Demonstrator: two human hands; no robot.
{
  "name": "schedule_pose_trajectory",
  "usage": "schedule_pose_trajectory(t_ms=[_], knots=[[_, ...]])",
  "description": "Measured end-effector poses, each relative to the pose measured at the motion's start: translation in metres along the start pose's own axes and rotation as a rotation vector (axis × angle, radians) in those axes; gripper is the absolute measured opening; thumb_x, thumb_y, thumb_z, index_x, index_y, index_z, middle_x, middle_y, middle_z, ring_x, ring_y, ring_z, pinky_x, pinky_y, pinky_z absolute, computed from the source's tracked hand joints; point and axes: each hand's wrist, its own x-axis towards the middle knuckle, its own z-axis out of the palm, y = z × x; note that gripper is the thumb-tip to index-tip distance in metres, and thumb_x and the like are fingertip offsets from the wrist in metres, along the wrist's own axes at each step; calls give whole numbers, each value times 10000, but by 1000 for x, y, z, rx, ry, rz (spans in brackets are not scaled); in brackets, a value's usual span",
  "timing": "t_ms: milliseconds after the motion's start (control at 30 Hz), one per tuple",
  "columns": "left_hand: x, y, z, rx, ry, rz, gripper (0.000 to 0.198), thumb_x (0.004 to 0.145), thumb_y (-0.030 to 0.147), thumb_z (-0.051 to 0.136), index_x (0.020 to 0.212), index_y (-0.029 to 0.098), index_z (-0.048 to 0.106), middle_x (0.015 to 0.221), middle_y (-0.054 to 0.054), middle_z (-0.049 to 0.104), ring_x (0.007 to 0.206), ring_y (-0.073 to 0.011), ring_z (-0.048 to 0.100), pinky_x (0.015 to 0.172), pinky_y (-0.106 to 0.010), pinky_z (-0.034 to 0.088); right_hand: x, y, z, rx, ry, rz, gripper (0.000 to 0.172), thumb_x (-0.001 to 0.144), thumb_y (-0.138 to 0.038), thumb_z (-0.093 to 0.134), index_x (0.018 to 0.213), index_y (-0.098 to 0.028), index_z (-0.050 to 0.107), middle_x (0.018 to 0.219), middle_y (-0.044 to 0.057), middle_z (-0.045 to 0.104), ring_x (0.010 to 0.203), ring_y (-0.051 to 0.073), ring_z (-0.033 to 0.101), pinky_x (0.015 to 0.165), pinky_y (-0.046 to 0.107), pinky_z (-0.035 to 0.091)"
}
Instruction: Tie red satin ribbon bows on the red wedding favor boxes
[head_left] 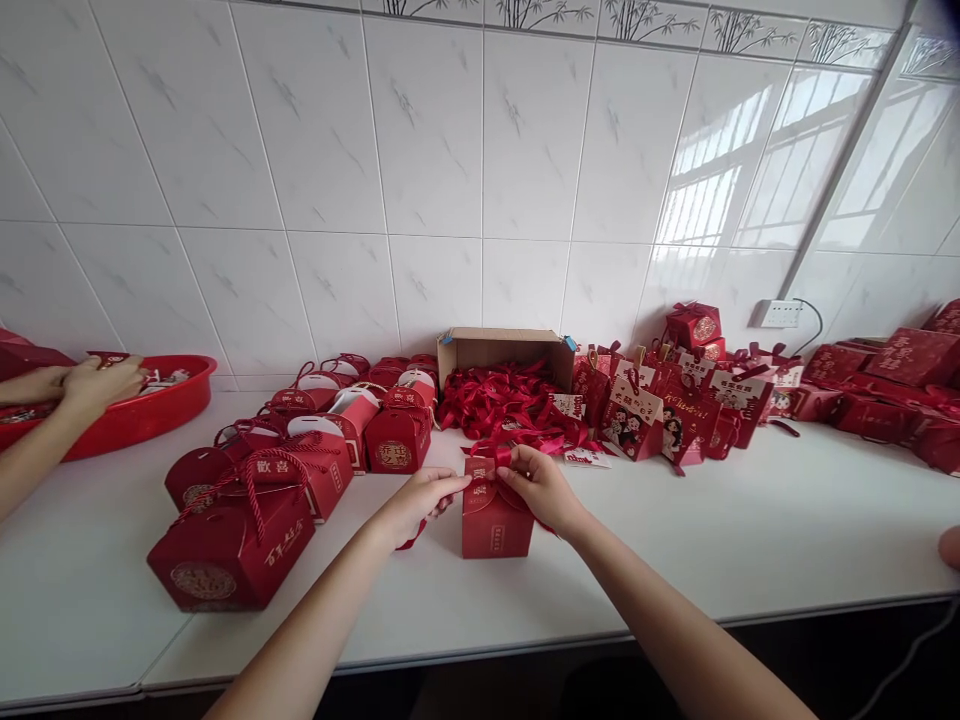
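A small red gift box with gold print stands upright on the white table in front of me. A dark red ribbon lies across its top, and its loose ends hang down on both sides. My left hand is closed at the box's upper left edge, pinching the ribbon between thumb and finger. At the upper right, my right hand pinches the ribbon too, its fingertips against the box top. Whether a knot sits under the fingers is hidden.
Red gift boxes with rope handles stand to the left. Behind, an open cardboard carton spills red ribbons. Decorated red bags and stacked boxes fill the right. Another person's hands work over a red basin.
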Motion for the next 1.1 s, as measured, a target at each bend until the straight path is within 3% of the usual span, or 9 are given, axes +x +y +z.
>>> schedule_pose_trajectory(t_ms=[167,367,533,633,733,833,900,1000,1100], knots=[[-10,20,-5,34,18,89,366,686,503,659,577,180,524,530,48,382,507,-106,325,505,-253,223,-2,-6,5,33,64,77,224,697,-388,635,685,-184,543,660,4,591,616,135,526,579,255,400],[-12,28,-12,193,33,150,273,699,449,660,687,177,685,626,-2,567,620,-163,475,573,-272,315,-5,-9,8,52,91,183,256,727,-397,559,741,-152,630,628,24,595,516,114,475,483,240,345],[-12,31,-16,342,65,248,206,677,393,693,689,187,703,757,-40,672,790,-239,577,731,-313,409,-4,-6,5,-51,87,150,231,729,-355,565,710,-149,668,623,24,607,533,117,469,491,237,334],[-17,43,-13,476,93,413,155,751,344,627,755,205,696,856,-38,682,850,-231,596,787,-309,436,0,-6,6,-155,88,101,178,701,-286,581,686,-144,688,597,10,591,543,111,443,503,232,317],[-21,62,-7,734,-5,589,199,844,261,502,837,216,696,886,-30,678,833,-200,608,760,-287,457,2,-9,6,-239,68,53,156,694,-237,557,667,-151,685,557,-14,537,537,101,400,502,227,287],[-16,84,-2,900,-122,617,257,862,196,460,881,225,715,917,-23,687,842,-192,617,740,-269,468,1,-15,4,-287,-12,2,170,698,-191,514,551,-162,594,495,-43,397,515,83,320,498,224,246],[-7,97,0,926,-173,616,250,849,177,482,871,229,725,924,-18,693,846,-191,624,735,-261,474,-2,-18,1,-302,-75,-26,207,705,-173,498,498,-165,500,490,-50,328,509,78,280,493,225,226],[11,106,2,885,-247,634,194,800,157,562,863,238,727,904,-1,701,835,-181,634,733,-245,480,-6,-21,-3,-310,-132,-45,231,734,-206,522,521,-173,441,517,-52,345,514,80,288,486,225,227],[30,104,5,825,-193,693,189,723,136,660,860,253,714,895,21,699,841,-172,632,763,-244,482,-8,-19,-3,-313,-115,-45,338,789,-328,543,525,-182,388,518,-51,328,509,83,270,474,235,209]])
